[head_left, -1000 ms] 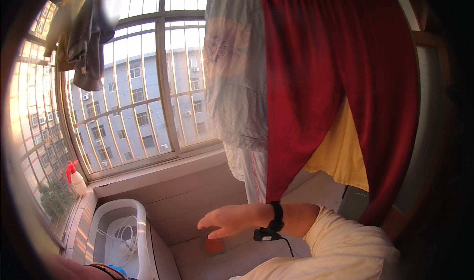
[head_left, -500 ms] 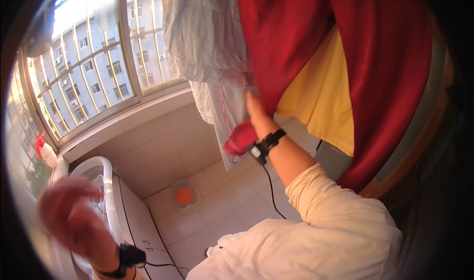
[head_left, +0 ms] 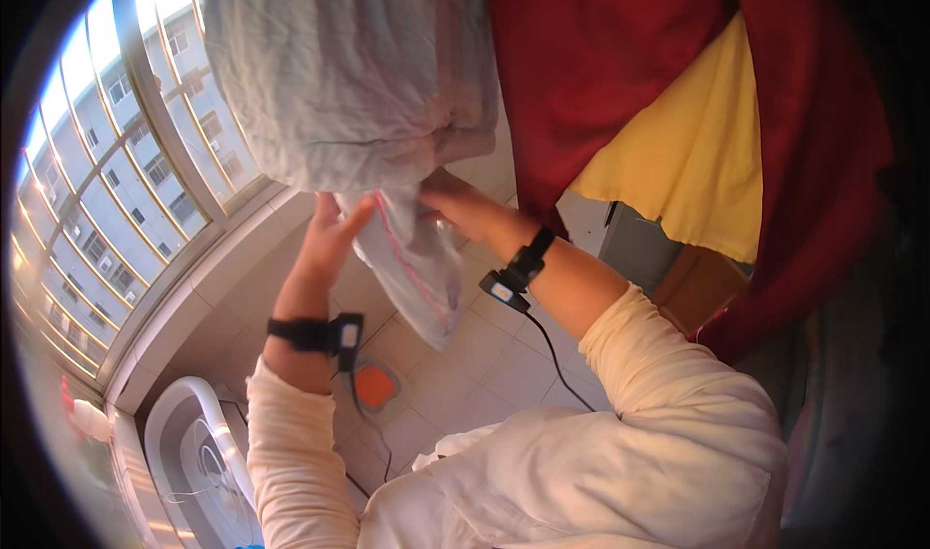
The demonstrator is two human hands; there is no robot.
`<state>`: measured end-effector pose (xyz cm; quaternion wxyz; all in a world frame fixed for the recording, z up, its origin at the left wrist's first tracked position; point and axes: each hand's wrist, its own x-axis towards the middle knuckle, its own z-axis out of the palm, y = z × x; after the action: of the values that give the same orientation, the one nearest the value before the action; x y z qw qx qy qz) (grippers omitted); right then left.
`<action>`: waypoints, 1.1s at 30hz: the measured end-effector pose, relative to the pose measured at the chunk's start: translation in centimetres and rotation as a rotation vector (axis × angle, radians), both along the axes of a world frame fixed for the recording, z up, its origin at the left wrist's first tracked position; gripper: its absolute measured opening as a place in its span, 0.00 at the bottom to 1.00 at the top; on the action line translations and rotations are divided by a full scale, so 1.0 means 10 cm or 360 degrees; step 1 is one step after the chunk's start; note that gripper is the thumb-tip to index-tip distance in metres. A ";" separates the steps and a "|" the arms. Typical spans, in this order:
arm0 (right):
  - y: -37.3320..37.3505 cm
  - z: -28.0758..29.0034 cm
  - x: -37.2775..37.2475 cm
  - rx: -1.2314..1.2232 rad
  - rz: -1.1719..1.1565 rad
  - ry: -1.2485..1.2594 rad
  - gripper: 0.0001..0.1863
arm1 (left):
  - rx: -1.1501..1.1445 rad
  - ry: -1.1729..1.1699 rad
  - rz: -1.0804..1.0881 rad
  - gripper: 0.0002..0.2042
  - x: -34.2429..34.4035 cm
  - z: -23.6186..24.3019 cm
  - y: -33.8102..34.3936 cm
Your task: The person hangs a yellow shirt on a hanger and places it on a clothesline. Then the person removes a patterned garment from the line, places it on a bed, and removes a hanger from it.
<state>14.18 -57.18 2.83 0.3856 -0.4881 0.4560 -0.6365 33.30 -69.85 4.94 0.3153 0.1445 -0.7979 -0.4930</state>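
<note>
A large crumpled grey garment (head_left: 339, 74) hangs in front of me. From beneath its lower edge drops a pale cloth (head_left: 417, 268) with a pink stripe. My left hand (head_left: 334, 234) reaches up to the grey hem, its thumb spread apart and resting near the pale cloth; the fingertips are hidden under the fabric. On the other side, my right hand (head_left: 463, 205) has its fingers closed on the upper part of the pale cloth, partly covered by the grey garment. Both wrists wear black bands with cables.
Dark red cloth (head_left: 601, 64) and a yellow cloth (head_left: 693, 161) hang at the right. A barred window (head_left: 107, 181) is at the left. Below it stand a white tub (head_left: 199, 452) and a white bottle (head_left: 92, 420) with a red top. An orange-centred drain (head_left: 376, 386) lies on the tiled floor.
My left hand has risen from beside the tub to the grey garment. My right hand has shifted slightly left and down. A small red cloth below it is out of sight.
</note>
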 end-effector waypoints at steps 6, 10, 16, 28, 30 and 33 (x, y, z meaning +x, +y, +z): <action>0.48 0.56 0.24 -0.0218 -0.0741 0.0016 0.23 | -0.1052 0.0408 -0.0161 0.27 -0.51 -0.27 0.93; 0.71 0.75 -0.10 -0.0176 -0.0870 -0.0532 0.20 | 0.0871 -0.0352 -0.0468 0.33 -0.76 -0.66 0.74; 1.01 0.81 -0.36 -0.0239 -0.1347 0.0251 0.16 | 0.1160 0.0693 0.0028 0.30 -0.96 -0.32 -0.05; -0.28 -0.20 -0.14 0.0277 -0.1144 0.1057 0.14 | 0.1057 0.1087 -0.1121 0.23 0.68 0.71 0.47; -0.32 -0.08 -0.08 0.0142 -0.1117 0.1042 0.14 | 0.1209 0.1104 -0.1012 0.20 0.93 0.86 0.57; -0.18 0.21 0.11 -0.0162 -0.1052 0.1202 0.13 | 0.1233 0.0943 -0.1071 0.19 1.18 1.08 0.63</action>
<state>15.23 -59.00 4.88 -0.0528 -0.5321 0.6623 -0.5249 45.07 -63.53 15.71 0.2752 -0.1558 -0.4396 -0.8407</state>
